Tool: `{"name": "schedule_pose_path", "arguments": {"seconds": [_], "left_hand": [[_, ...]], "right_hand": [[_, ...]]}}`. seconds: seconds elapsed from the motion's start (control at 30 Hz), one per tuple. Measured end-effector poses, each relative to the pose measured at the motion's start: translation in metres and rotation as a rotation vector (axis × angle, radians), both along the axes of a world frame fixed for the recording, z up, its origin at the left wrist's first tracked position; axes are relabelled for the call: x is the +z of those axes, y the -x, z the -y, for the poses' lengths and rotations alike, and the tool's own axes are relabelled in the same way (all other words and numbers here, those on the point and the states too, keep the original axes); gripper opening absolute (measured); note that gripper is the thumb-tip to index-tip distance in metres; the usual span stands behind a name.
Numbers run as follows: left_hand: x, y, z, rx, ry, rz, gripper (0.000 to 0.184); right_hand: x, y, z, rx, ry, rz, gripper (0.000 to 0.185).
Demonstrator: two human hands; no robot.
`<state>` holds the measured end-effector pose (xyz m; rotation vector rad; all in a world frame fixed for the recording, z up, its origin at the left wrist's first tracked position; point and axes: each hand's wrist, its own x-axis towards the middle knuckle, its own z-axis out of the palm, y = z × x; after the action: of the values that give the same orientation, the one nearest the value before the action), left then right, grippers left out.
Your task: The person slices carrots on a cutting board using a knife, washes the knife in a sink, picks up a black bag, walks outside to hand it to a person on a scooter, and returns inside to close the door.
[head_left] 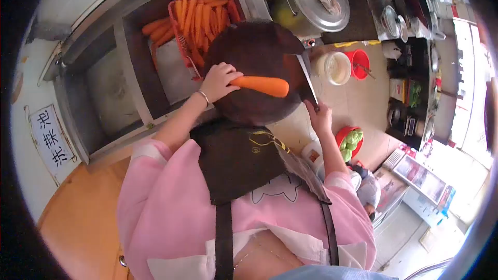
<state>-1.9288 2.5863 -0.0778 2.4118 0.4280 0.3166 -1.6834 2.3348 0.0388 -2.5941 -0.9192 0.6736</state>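
My left hand (pixel 220 83) is closed round the narrow end of an orange carrot (pixel 264 86), which points to the right over a dark round surface (pixel 249 46). To the right, my right hand (pixel 318 116) grips the handle of a cleaver (pixel 307 80). The blade stands nearly edge-on, a short way right of the carrot's thick end and apart from it. Behind my left hand, a red basket (pixel 182 46) holds several carrots, inside a metal sink.
A lidded metal pot (pixel 320 1) stands at the back. On the right are a white tub (pixel 337 68), a red bucket (pixel 359 64) and a red basin of green vegetables (pixel 351 142). An empty sink basin (pixel 111 88) lies left. Shelves line the far right.
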Motion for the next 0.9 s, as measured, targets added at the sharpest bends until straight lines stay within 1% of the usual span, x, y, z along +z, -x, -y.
{"name": "schedule_pose_path", "arguments": {"seconds": [0.03, 0.07, 0.13, 0.17, 0.23, 0.27, 0.3, 0.37, 0.4, 0.47, 0.57, 0.67, 0.8, 0.9], "left_hand": [[0.0, -0.002, 0.001, -0.012, 0.001, -0.006, 0.043], [0.0, -0.004, 0.001, -0.001, -0.013, 0.001, 0.042], [0.002, -0.004, 0.001, 0.012, -0.017, -0.012, 0.043], [0.002, -0.004, 0.001, 0.01, -0.016, -0.014, 0.043], [0.001, -0.005, 0.0, 0.009, -0.011, -0.016, 0.042], [0.001, -0.006, 0.001, 0.011, -0.009, -0.018, 0.042], [0.002, -0.007, 0.001, 0.008, -0.003, -0.017, 0.041], [0.002, -0.007, -0.001, 0.012, 0.003, -0.021, 0.039], [0.003, -0.007, -0.002, 0.009, 0.006, -0.024, 0.038], [0.002, -0.007, -0.002, 0.015, 0.016, -0.031, 0.038], [0.0, -0.007, -0.003, 0.024, 0.053, -0.034, 0.037], [-0.005, -0.007, -0.003, 0.02, 0.063, -0.018, 0.036], [-0.01, -0.008, -0.004, 0.027, 0.076, -0.016, 0.035], [-0.011, -0.009, -0.005, 0.025, 0.08, -0.004, 0.035]], "right_hand": [[0.002, -0.003, -0.003, 0.107, 0.106, 0.019, 0.026], [0.0, -0.006, -0.005, 0.099, 0.105, 0.014, 0.026], [-0.005, -0.01, -0.011, 0.393, -0.131, 0.097, 0.021], [-0.005, -0.012, -0.016, 0.392, -0.13, 0.095, 0.021], [-0.002, -0.018, -0.033, 0.623, -0.134, 0.135, 0.018], [-0.008, -0.022, -0.036, 0.672, -0.031, 0.135, 0.016], [-0.009, -0.025, -0.041, 0.676, -0.032, 0.133, 0.016], [-0.009, -0.028, -0.05, 0.787, -0.02, 0.124, 0.016], [-0.009, -0.028, -0.053, 0.795, -0.02, 0.12, 0.016], [-0.006, -0.028, -0.06, 0.83, 0.088, 0.108, 0.017], [-0.003, -0.026, -0.066, 0.801, 0.107, 0.087, 0.017], [-0.01, -0.031, -0.065, 0.829, 0.158, 0.061, 0.016], [-0.012, -0.03, -0.066, 0.826, 0.189, 0.032, 0.018], [-0.02, -0.033, -0.063, 0.831, 0.135, 0.006, 0.019]]}}
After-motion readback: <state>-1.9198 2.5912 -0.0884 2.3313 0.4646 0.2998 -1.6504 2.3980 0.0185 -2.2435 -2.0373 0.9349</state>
